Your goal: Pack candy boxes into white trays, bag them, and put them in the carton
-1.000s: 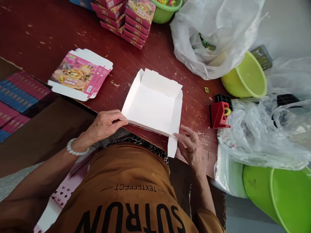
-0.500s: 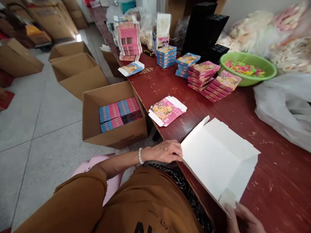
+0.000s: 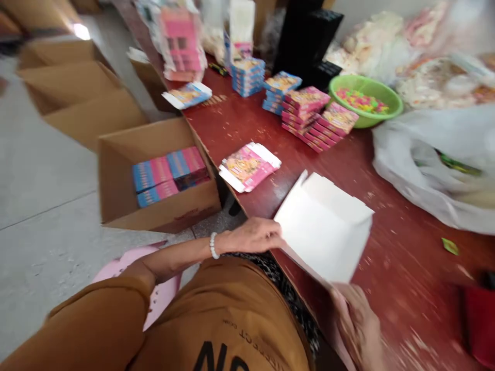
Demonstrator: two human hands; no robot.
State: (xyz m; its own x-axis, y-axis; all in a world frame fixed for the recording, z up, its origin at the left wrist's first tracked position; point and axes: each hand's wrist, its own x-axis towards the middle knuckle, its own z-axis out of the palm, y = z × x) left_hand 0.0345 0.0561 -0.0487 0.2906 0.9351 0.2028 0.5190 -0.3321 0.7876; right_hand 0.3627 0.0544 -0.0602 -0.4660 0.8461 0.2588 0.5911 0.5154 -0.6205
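Note:
A white cardboard box (image 3: 319, 221), partly folded with its side walls raised, lies at the table's front edge with its inside facing up. My left hand (image 3: 257, 235) pinches its left front corner, fingers closed on the board. At the right front corner my right hand (image 3: 358, 314) is closed on the box's edge or flap; motion blurs its fingers. Beyond the box lies a flat pink printed carton (image 3: 249, 167) with white flaps.
An open brown carton (image 3: 162, 219) holding blue and pink boxes stands left of the red table (image 3: 216, 126). Farther back are stacked pink boxes (image 3: 305, 105), blue boxes (image 3: 247, 77), a green basin (image 3: 394, 103) of small colourful pieces and a white plastic bag (image 3: 425, 139).
The view has swung to the right, bringing a red object into sight at the right edge. My right hand has come up along the box's front right side; the left keeps its corner.

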